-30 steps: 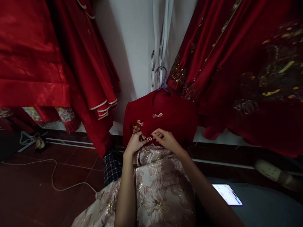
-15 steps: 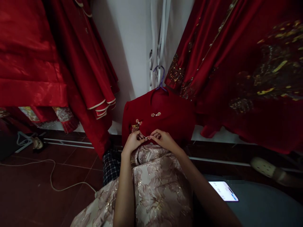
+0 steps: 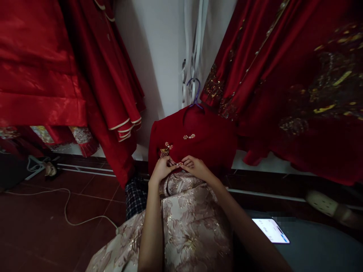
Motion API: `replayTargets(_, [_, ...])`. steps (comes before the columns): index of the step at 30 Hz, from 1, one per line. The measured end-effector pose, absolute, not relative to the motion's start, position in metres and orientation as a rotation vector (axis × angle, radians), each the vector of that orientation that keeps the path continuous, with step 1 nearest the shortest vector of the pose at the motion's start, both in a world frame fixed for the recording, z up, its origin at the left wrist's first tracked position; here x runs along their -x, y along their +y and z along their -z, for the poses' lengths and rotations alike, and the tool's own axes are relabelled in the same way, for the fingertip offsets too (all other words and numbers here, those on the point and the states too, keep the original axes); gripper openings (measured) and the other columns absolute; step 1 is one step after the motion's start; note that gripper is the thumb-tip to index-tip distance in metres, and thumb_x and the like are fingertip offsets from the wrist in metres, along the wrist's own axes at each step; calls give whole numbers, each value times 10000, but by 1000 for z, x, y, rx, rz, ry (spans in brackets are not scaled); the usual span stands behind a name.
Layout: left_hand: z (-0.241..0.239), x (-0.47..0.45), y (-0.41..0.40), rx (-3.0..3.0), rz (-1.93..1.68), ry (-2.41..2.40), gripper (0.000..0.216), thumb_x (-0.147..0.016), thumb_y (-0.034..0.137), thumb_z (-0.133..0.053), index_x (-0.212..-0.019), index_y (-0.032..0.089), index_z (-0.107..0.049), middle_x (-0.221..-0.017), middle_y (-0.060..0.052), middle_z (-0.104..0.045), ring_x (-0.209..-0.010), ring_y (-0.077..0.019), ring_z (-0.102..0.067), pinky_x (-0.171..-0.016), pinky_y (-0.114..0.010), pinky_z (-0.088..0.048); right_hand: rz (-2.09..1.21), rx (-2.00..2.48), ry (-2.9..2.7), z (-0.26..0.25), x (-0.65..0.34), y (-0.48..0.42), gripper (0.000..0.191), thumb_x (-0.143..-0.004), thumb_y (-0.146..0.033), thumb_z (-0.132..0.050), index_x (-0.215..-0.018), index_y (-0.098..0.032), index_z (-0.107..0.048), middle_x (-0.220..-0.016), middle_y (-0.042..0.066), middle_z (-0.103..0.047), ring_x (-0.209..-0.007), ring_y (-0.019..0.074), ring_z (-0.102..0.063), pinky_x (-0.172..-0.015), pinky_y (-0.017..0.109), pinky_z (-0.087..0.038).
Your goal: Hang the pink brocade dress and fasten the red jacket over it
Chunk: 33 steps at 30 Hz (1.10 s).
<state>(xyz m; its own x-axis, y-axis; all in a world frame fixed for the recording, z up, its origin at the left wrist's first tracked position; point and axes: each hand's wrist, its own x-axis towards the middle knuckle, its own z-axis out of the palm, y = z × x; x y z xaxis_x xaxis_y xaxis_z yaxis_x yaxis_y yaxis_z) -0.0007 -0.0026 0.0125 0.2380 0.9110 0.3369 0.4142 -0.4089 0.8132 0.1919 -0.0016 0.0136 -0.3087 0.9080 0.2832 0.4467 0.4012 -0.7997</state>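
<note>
A red garment [image 3: 210, 139] on a purple hanger [image 3: 195, 92] hangs in front of me, its lower part against my lap. Gold flower-shaped fasteners with pearl-like beads sit on it: one fastener [image 3: 189, 136] near the neck, another [image 3: 168, 146] to the left with a gold tasselled ornament [image 3: 164, 152] below it. My left hand [image 3: 162, 168] and my right hand [image 3: 196, 168] meet at a lower beaded fastener [image 3: 179, 164]. Both hands are closed, fingertips pinching it from either side. The fingers partly hide the fastener.
Red garments [image 3: 42, 68] hang on the left, and red embroidered garments [image 3: 255, 94] on the right. A lit phone [image 3: 270, 230] lies on a grey surface [image 3: 317, 241]. A pale cable [image 3: 66, 204] runs over the tiled floor. A cream clog [image 3: 321, 204] is at right.
The whole view has shifted slightly, so things appear a little further right. Both hands stay at the same fastener, with only slight finger movement.
</note>
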Motion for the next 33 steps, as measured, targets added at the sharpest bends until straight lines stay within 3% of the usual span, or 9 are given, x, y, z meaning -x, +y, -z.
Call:
replayTargets(7, [-13, -1, 0, -1870, -1108, 1210, 338, -617, 453, -693, -725, 146, -602, -728, -41, -655, -670, -141, -598, -635, -243, -457, -753, 1137, -1907, -10, -188, -2, 171, -751, -310, -586, -863, -180, -589, -834, 51, -686, -699, 140, -651, -642, 259, -529])
replayTargets(19, [-15, -1, -2, -1797, -1167, 1173, 289, -675, 427, -653, -699, 139, -638, -723, -61, -683, -647, -141, -617, -617, -234, -461, -741, 1149, -1919, -17, -188, -4, 180, -755, -322, -580, -857, -174, -592, -767, 38, -669, -680, 131, -629, -613, 240, -507])
replayTargets(26, [-4, -2, 5, -1656, -1149, 1102, 232, -634, 337, -700, -693, 130, -614, -746, -75, -690, -695, -145, -638, -689, -256, -491, -760, 1155, -1904, -15, -189, -3, 203, -742, -341, -590, -858, -174, -598, -782, 43, -673, -692, 135, -633, -616, 243, -509])
replayTargets(33, [-1, -3, 8, -1549, -1156, 1099, 282, -573, 312, -748, -718, 127, -593, -727, -76, -691, -671, -147, -641, -666, -262, -503, -750, 1164, -1896, -15, -188, -3, 192, -747, -329, -584, -863, -178, -601, -779, 40, -672, -690, 134, -632, -615, 244, -509])
